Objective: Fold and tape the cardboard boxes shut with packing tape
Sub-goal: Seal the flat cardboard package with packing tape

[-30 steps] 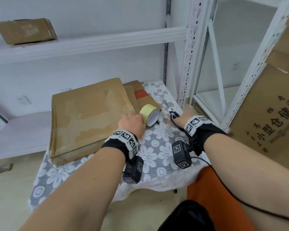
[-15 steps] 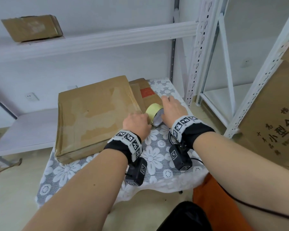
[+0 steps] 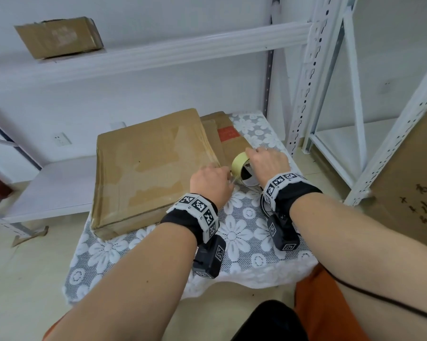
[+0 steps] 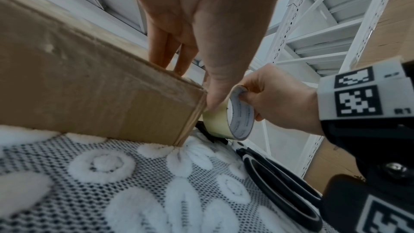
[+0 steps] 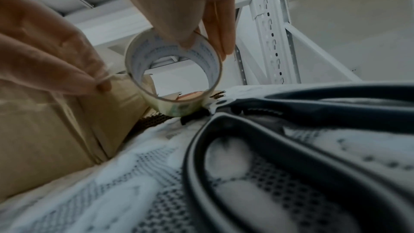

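Observation:
A large flat cardboard box [image 3: 153,168] lies on the lace-covered table [image 3: 244,244]. The yellowish tape roll [image 3: 239,160] stands on edge at the box's near right corner. My right hand [image 3: 269,163] grips the roll [image 5: 208,63], thumb inside the core and fingers over the outside. My left hand [image 3: 211,184] is at the box corner [image 4: 192,95]. Its thumb and fingertips [image 5: 102,82] pinch the clear free end of the tape beside the roll [image 4: 224,118]. Its other fingers rest on the box top.
Black-handled scissors [image 5: 291,112] lie on the cloth just right of the roll. A smaller flattened carton with a red label [image 3: 228,134] sits behind the big box. White shelf uprights [image 3: 303,82] and a printed carton [image 3: 409,180] stand at the right. A small box [image 3: 59,36] sits on the upper shelf.
My right hand came in from the table's right side and took hold of the tape roll. The left hand stayed at the box corner and now pinches a short pulled-out strip.

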Available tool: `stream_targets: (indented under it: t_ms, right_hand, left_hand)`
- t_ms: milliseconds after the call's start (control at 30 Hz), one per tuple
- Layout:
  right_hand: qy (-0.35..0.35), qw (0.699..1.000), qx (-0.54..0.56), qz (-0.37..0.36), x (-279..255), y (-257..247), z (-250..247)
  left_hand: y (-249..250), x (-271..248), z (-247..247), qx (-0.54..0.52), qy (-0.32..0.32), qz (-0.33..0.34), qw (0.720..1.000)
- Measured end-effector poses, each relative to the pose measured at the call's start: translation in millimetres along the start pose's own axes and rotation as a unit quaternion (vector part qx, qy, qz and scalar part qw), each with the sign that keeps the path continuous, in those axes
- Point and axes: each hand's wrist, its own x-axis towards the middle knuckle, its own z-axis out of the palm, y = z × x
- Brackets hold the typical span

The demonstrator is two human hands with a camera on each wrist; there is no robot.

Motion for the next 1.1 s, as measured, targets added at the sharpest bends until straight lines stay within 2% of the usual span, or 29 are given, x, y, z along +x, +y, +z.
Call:
stream_targets:
  t_ms: [300, 667, 800, 933, 1033, 1100]
  right_hand:
    - [-0.002, 1.0, 0.022, 0.021, 2, 3, 1]
    - [-0.001, 1.0, 0.02, 0.008, 4, 5, 0]
    - [0.011, 0.989, 0.128, 0.07, 8, 7, 8]
    - [0.018, 0.955, 0.271, 0.116, 11, 10, 9]
    - [0.005, 0.946, 0.316, 0.07, 17, 10, 3]
    - [0.014, 0.968, 0.252, 0.017, 14, 13, 0]
  left_hand:
    - [0, 0, 5, 0.016, 0.009, -0.003, 1.0]
    - [0, -1, 6, 0.023, 0.003, -0.005, 1.0]
    - [0, 0, 4, 0.028, -0.01, -0.003, 1.0]
    - [0, -1, 3, 0.022, -0.019, -0.002, 1.0]
    - [0, -1, 2, 0.015, -0.017, -0.001, 1.0]
    - [-1, -1, 2, 0.01, -0.02, 0.0, 1.0]
